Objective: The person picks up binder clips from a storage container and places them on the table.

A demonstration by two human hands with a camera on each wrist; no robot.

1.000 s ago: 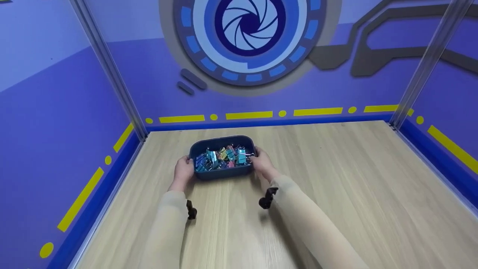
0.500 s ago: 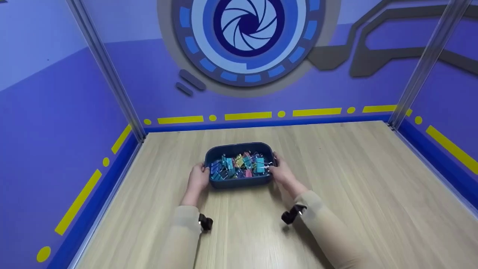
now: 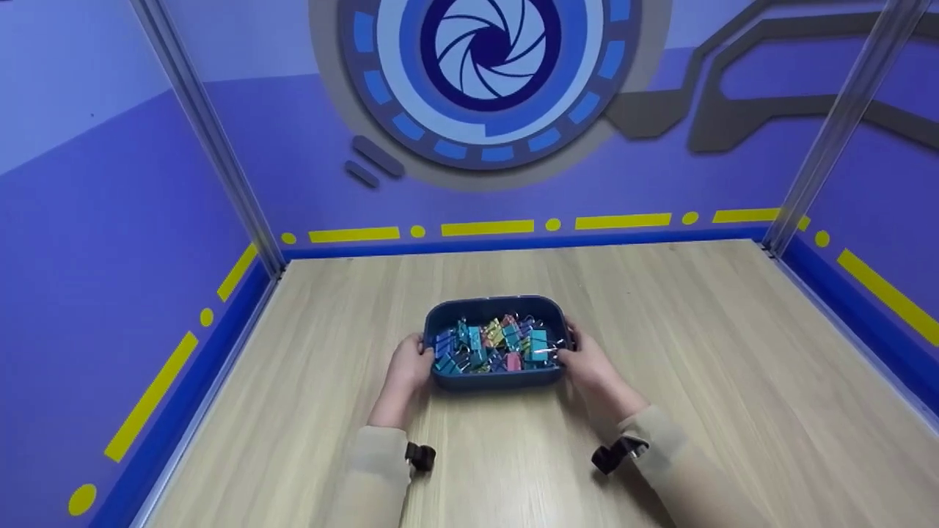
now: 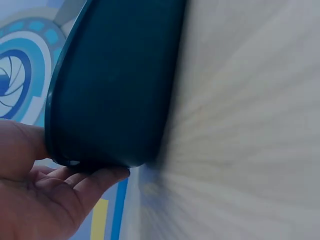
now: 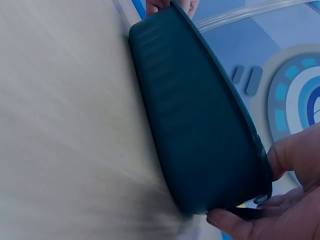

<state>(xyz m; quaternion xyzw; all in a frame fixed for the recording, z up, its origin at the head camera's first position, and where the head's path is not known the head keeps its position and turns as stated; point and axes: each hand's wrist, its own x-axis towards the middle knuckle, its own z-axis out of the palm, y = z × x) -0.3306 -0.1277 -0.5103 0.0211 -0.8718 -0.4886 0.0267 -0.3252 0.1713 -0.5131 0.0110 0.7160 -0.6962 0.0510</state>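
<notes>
A dark blue rectangular bin (image 3: 499,382) with rounded corners sits between the two hands, over the middle of the table. Inside it lie many binder clips (image 3: 493,343) in teal, blue, yellow and pink. My left hand (image 3: 408,364) grips the bin's left end, thumb at the rim and fingers under the end, as the left wrist view shows. At the opposite end my right hand (image 3: 587,363) holds the bin the same way, its thumb over the rim. In the right wrist view the bin's long side (image 5: 195,110) faces the camera, close to the tabletop.
The wooden table (image 3: 697,367) runs back to a blue patterned wall (image 3: 513,198). Side walls with metal corner posts (image 3: 220,132) stand left and right. Each wrist carries a black camera mount (image 3: 421,457).
Both hands have brought the bin to the right and toward the person. The grip on its ends and the clips inside look the same.
</notes>
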